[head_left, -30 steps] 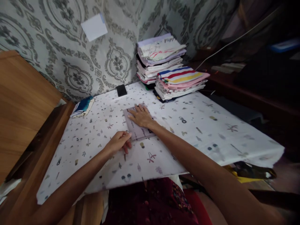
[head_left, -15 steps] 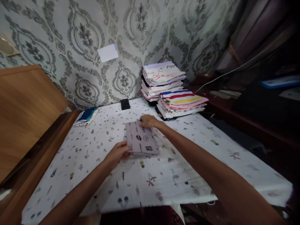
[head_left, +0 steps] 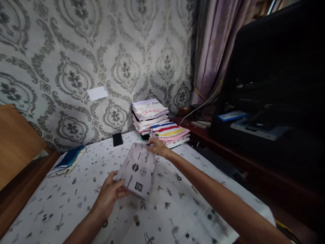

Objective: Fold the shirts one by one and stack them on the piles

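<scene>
A folded lilac-grey garment (head_left: 137,171) with black printed words and badges is held between my hands above the table, tilted. My left hand (head_left: 113,189) grips its lower left edge, thumb on top and fingers beneath. At its upper right corner my right hand (head_left: 157,147) is closed on the cloth, close in front of the stacks. Folded clothes stand in a tall stack (head_left: 149,110), with a white printed piece on top. Right in front of it is a lower stack (head_left: 169,131) topped by a striped piece.
A patterned white sheet (head_left: 83,203) covers the table. A black phone (head_left: 117,139) lies near the wall, and a blue-and-white folded cloth (head_left: 67,161) lies at the left edge. On the right stand a dark shelf (head_left: 213,142) and a large black screen (head_left: 274,67).
The view has turned right and up, showing more of the curtain and screen. The garment has been raised and tilted, toward the stacks, with both hands still on it.
</scene>
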The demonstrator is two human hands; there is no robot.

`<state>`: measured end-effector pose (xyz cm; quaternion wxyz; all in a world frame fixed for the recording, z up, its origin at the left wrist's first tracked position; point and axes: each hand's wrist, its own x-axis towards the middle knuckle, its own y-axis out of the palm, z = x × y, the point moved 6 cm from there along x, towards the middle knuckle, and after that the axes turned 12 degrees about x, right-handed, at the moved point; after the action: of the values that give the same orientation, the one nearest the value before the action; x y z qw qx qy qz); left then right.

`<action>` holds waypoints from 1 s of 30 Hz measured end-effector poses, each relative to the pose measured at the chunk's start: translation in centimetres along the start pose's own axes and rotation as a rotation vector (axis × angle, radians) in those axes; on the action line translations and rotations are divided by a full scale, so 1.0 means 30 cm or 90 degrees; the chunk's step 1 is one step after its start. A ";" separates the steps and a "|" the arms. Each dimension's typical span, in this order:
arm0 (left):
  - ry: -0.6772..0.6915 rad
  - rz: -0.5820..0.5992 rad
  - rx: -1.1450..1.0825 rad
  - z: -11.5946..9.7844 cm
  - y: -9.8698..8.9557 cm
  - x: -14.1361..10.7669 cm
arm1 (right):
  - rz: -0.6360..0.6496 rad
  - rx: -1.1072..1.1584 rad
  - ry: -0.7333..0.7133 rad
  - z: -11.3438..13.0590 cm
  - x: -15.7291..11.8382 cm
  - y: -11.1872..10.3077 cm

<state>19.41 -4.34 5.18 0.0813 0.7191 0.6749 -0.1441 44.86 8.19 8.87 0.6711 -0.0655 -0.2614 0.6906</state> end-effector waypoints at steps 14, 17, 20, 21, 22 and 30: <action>0.207 0.019 0.093 -0.589 0.601 0.602 | -0.482 -0.099 0.133 -0.244 0.106 -0.735; 0.203 -0.014 0.131 -0.564 0.637 0.683 | -0.475 -0.138 0.171 -0.296 0.125 -0.719; 0.197 -0.039 0.181 -0.518 0.644 0.747 | -0.448 -0.187 0.189 -0.325 0.117 -0.688; 0.199 -0.042 0.197 -0.506 0.645 0.763 | -0.440 -0.204 0.192 -0.326 0.110 -0.680; 0.204 -0.044 0.212 -0.498 0.646 0.777 | -0.435 -0.221 0.193 -0.321 0.104 -0.672; 0.228 -0.094 0.347 -0.393 0.539 0.749 | -0.288 -0.390 0.009 -0.146 0.190 -0.403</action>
<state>37.69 19.39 7.94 -0.2448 0.6775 0.6654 -0.1958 57.06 14.42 12.03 0.7578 -0.2080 -0.4590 0.4145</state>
